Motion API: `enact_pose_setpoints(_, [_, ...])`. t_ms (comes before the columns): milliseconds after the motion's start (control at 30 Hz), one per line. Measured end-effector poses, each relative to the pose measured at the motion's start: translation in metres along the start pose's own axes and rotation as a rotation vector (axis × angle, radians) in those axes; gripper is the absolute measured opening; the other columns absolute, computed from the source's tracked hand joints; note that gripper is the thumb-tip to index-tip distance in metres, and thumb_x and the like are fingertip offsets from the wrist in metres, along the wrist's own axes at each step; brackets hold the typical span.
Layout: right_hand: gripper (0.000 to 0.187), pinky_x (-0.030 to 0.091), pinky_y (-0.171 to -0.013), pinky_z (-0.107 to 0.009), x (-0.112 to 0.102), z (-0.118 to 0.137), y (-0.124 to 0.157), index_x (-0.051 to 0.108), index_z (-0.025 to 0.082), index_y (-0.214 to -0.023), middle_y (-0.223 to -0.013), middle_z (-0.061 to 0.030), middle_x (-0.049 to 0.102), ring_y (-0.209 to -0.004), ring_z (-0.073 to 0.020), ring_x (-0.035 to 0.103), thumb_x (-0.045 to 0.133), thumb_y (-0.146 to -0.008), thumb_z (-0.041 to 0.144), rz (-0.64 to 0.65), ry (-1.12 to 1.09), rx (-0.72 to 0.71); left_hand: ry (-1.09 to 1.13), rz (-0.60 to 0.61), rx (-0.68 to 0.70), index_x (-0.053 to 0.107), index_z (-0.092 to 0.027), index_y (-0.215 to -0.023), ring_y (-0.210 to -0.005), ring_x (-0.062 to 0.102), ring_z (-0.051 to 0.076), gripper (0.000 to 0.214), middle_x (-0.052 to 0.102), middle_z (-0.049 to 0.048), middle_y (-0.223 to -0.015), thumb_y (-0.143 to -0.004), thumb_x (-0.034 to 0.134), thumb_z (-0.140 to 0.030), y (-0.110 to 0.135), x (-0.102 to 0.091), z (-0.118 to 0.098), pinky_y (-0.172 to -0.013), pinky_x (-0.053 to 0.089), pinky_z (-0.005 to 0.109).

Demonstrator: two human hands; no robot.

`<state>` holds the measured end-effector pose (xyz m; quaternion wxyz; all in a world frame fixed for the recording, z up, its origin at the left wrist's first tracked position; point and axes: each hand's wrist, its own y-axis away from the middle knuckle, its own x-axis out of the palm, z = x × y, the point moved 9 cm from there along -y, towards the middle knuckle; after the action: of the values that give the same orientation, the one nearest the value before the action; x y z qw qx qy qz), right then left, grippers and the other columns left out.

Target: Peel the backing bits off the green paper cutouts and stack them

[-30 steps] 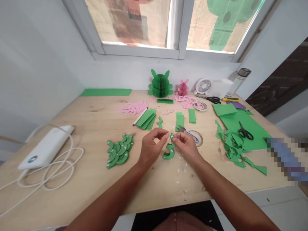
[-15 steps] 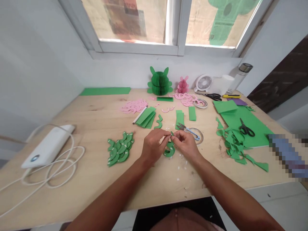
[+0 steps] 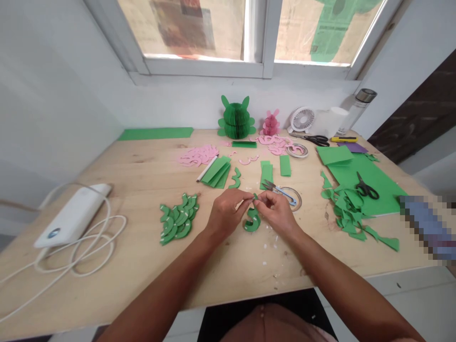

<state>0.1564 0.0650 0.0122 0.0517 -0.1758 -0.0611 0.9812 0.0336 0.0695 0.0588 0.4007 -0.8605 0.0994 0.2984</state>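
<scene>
I see a wavy green paper strip (image 3: 252, 222), white-flecked, curling toward six o'clock; the right hand (image 3: 277, 213) pinches its twelve-o'clock end, the left hand (image 3: 227, 210), fingertips pressed together, alongside.

No text, brand, number or sign is legible. Print-like lines on the right-hand window covering (image 3: 297, 35), beyond and above the right hand (image 3: 276, 211), are too small and faint to decipher; the dark patches (image 3: 183, 28) on the other pane, beyond the left hand (image 3: 228, 211), yield no readable wording. The white device (image 3: 76, 213), left of that hand, bears a round dark mark (image 3: 53, 233), lettering indiscernible.
</scene>
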Motion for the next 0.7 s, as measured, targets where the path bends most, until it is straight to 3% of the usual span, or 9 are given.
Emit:
enact_pose_setpoints(367, [0.016,0.029,-0.045,-0.022,0.006,-0.010,-0.001,0.053,0.017,-0.061,-0.052,0.0041,0.047,-0.047,-0.0089,0.041,0.057,-0.072,0.029,0.074,-0.081,0.063,-0.049,0.060,0.115,0.063,-0.017,-0.082,-0.071,0.061,0.016,0.012,0.068,0.0057,-0.074,-0.084,0.051,-0.019,-0.001,0.004,-0.005,-0.067,0.047,0.029])
enact_pose_setpoints(700, [0.017,0.030,-0.044,-0.022,0.006,-0.011,-0.002,0.054,0.018,-0.061,-0.051,0.0040,0.047,-0.046,-0.0091,0.040,0.058,-0.072,0.031,0.068,-0.089,0.056,-0.009,0.080,0.060,0.059,-0.017,-0.084,-0.072,0.060,0.016,0.013,0.065,0.0056,-0.074,-0.085,0.047,-0.019,0.000,0.007,-0.002,-0.068,0.047,0.028])
